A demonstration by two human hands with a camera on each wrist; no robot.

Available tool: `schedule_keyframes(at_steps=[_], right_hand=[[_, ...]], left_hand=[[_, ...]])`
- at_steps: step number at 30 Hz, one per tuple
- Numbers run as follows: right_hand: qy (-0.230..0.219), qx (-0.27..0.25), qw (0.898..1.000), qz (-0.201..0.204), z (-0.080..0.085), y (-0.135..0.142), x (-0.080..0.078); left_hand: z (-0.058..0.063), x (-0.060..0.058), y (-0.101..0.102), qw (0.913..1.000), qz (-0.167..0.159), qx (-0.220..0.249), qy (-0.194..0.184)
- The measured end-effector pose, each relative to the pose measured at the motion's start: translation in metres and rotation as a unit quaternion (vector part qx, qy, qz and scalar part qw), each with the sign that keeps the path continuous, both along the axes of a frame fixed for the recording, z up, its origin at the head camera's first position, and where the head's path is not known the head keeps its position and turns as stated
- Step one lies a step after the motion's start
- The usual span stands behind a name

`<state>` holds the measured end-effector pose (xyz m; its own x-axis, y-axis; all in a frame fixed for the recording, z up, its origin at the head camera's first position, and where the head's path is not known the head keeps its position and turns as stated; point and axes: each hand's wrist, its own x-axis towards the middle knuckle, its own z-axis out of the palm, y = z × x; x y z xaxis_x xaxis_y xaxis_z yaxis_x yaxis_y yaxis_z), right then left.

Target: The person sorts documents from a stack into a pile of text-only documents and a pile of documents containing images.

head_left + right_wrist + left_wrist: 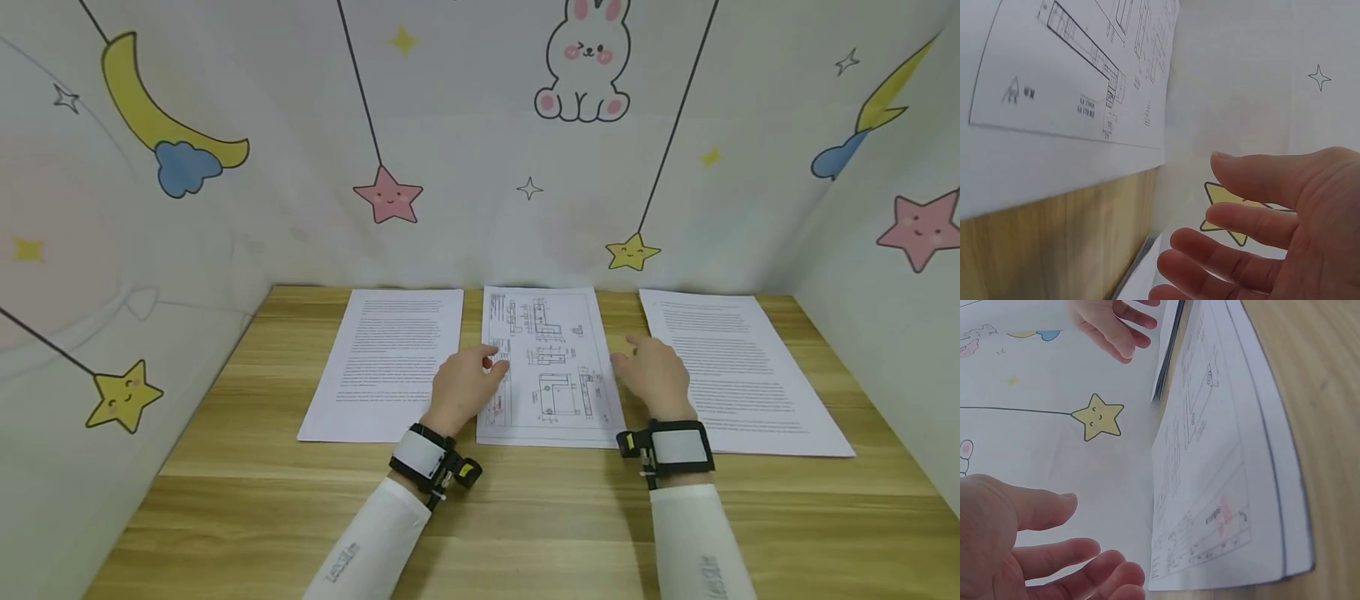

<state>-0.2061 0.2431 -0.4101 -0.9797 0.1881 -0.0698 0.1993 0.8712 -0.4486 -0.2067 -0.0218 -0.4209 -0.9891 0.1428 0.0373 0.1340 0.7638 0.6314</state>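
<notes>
A stack of paper with a technical drawing (558, 358) on top lies in the middle of the table. My left hand (467, 385) is at its left edge, over the gap beside the left stack of printed text (393, 350). In the left wrist view the left hand's (1054, 544) fingers are loosely bent with nothing between them. Just off the drawing's right edge is my right hand (656, 375), partly over the right stack of printed text (738, 367). The right wrist view shows the right hand's (1260, 231) thumb and fingers apart, holding nothing.
The three stacks lie side by side toward the back of the wooden table (540, 517). A white wall (465, 108) with cartoon stars and a rabbit rises right behind them, with side walls at left and right. Each wrist wears a strapped camera (467, 472).
</notes>
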Motion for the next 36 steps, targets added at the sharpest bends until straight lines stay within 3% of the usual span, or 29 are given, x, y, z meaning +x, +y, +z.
schedule_keyframes(at_steps=[7, 11, 20, 29, 36], right_hand=[[0.038, 0.026, 0.999, 0.012, 0.020, 0.014, 0.003], [0.071, 0.051, 0.996, 0.007, 0.028, 0.021, 0.002], [0.152, 0.072, 0.986, -0.016, 0.030, 0.044, 0.008], [0.129, 0.083, 0.988, -0.032, 0.021, 0.067, 0.013], [0.097, 0.084, 0.991, -0.046, 0.013, 0.083, 0.014]], left_hand=[[0.014, 0.001, 0.012, 0.9978, -0.043, 0.042, 0.028], [0.020, 0.001, 0.021, 0.9950, -0.072, 0.030, 0.062], [0.029, 0.004, 0.048, 0.9871, -0.144, 0.008, 0.069], [0.021, 0.008, 0.079, 0.9767, -0.202, -0.033, 0.067], [0.026, 0.011, 0.096, 0.9711, -0.229, -0.031, 0.060]])
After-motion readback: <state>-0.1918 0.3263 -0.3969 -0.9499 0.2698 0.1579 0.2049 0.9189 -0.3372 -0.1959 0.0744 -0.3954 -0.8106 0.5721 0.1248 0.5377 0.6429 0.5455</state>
